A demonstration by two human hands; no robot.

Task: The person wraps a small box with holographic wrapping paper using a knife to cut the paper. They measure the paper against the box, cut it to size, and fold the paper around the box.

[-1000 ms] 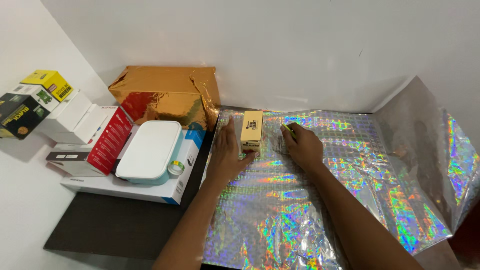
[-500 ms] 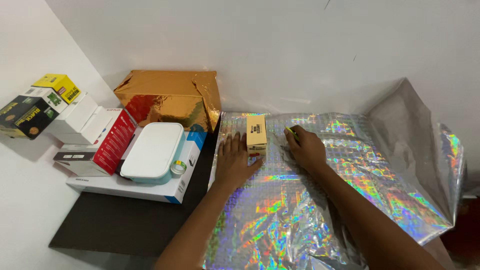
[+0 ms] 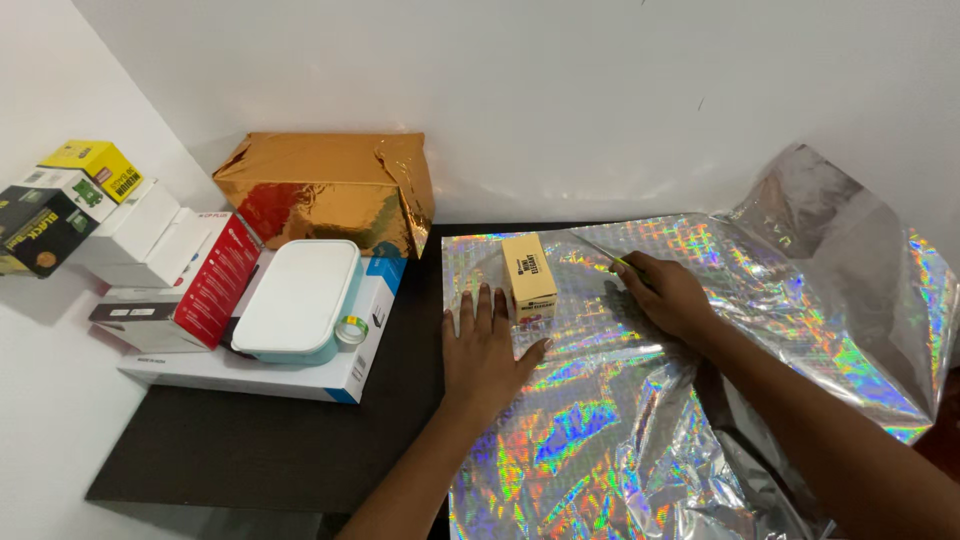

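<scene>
Now the left hand lies spread on foil beside a yellow box; the right hand pinches something thin and green.

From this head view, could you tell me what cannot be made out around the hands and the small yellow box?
- Green-tipped tool in the right hand: the fingers cover most of it; its kind is unclear.
- Holographic sheet: cut off by the bottom and right edges.
- Small yellow box: its underside is hidden.
- Left hand: palm lies flat, whatever is beneath is unseen.
</scene>
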